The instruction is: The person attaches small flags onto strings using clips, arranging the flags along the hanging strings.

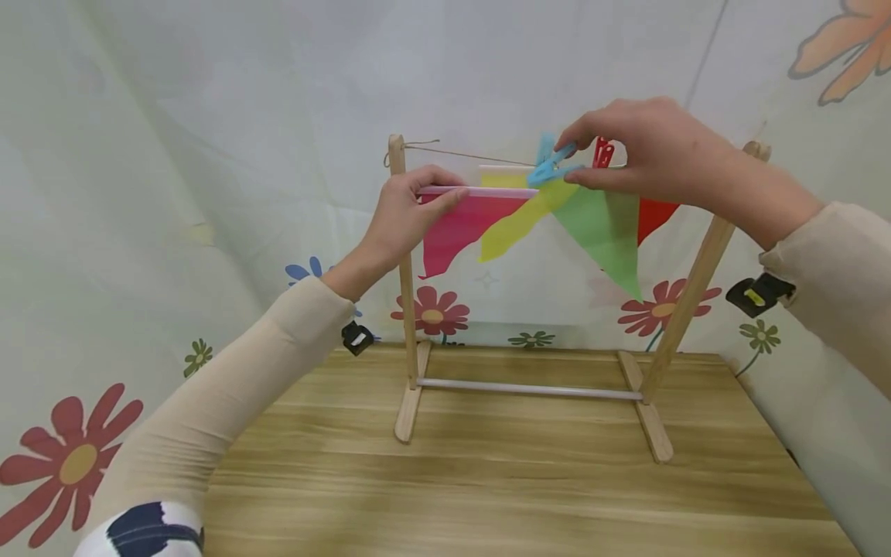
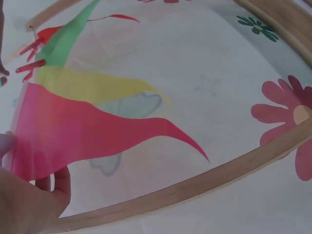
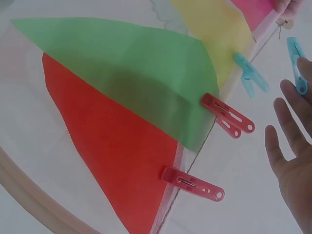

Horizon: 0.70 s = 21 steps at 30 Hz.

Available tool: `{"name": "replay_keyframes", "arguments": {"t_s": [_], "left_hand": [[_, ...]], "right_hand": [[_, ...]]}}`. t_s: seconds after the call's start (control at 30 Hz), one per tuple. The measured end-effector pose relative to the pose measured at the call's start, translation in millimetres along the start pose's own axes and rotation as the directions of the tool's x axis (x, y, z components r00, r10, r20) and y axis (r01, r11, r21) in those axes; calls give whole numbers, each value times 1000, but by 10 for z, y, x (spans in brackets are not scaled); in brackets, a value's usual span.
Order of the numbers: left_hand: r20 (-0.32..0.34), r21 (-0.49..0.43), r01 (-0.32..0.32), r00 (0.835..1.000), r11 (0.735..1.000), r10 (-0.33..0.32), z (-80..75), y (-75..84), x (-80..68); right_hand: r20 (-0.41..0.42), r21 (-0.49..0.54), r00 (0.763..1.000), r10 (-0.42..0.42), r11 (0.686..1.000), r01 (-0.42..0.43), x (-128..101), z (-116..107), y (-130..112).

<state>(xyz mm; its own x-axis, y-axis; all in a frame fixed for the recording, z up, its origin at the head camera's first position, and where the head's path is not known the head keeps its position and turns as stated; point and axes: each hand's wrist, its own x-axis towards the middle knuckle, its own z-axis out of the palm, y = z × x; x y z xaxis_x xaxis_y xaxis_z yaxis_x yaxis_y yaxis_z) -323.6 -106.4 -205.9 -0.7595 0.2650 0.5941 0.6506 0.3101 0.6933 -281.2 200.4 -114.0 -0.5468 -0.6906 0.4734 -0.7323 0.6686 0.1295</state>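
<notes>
My left hand (image 1: pixel 397 216) pinches the white top edge of a pink pennant (image 1: pixel 459 220) between thumb and fingers, near the stand's left post. In my right hand (image 1: pixel 650 155) a light blue clothespin (image 3: pixel 296 63) is held between thumb and fingers, close to the pink pennant's right end. Another blue clothespin (image 3: pixel 251 73) clips the top of a yellow pennant (image 3: pixel 219 34) to the string. A green pennant (image 1: pixel 605 232) and a red pennant (image 3: pixel 122 156) hang further right, with red clothespins (image 3: pixel 226 114) at their top edges.
The string (image 1: pixel 473 155) runs between two wooden posts (image 1: pixel 409 309) of a stand joined low down by a white rod (image 1: pixel 522 388). It stands on a wood-grain table (image 1: pixel 487 480). Behind hangs a pale cloth (image 1: pixel 264 116) printed with flowers.
</notes>
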Motion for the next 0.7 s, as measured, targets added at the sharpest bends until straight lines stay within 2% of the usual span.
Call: {"name": "replay_keyframes", "arguments": {"t_s": [0.33,0.53,0.7], "left_hand": [[2,-46,-5,1000,999,5,38,-48,56],[-2,-59,12,1000,998,-13,51,-43,79],[-21,-68,12,1000,998,-14,72,-30,134]], "right_hand": [[-3,-6,1000,-11,1000,11,39,-49,32],[9,-25,998,-70,997,70,156,-101,61],[30,-63,996,-79,995,80,282,-140,35]]}}
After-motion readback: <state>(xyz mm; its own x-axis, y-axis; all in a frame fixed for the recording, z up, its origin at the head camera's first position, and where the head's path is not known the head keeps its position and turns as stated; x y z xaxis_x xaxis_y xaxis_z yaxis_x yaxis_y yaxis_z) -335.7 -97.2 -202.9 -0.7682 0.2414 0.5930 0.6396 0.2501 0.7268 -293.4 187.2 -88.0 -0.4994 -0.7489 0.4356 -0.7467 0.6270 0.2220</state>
